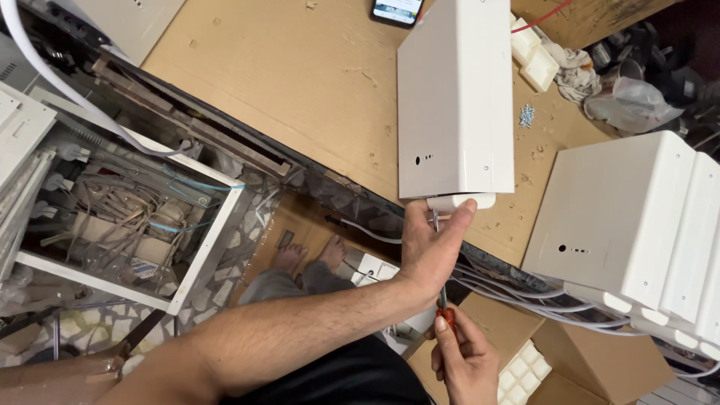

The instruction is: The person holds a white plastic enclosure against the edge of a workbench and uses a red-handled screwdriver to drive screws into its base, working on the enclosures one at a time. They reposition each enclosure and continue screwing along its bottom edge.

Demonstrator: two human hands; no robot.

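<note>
A white rectangular housing (456,97) lies on a cardboard-covered bench (300,82), its near end hanging over the edge. My left hand (429,251) reaches up from the lower left and grips the small white cap (461,201) at that end, thumb and fingers around it. Below it, my right hand (461,364) is closed on the red handle of a screwdriver (439,289). The metal shaft runs up past my left palm to the housing's underside, where the tip is hidden.
Several more white housings (622,217) stand at the right, with white cables (510,296) under them. Loose screws (527,114), small white parts (534,60), a rag (574,71) and a phone (395,10) lie behind. An open white frame of wiring (127,217) stands left.
</note>
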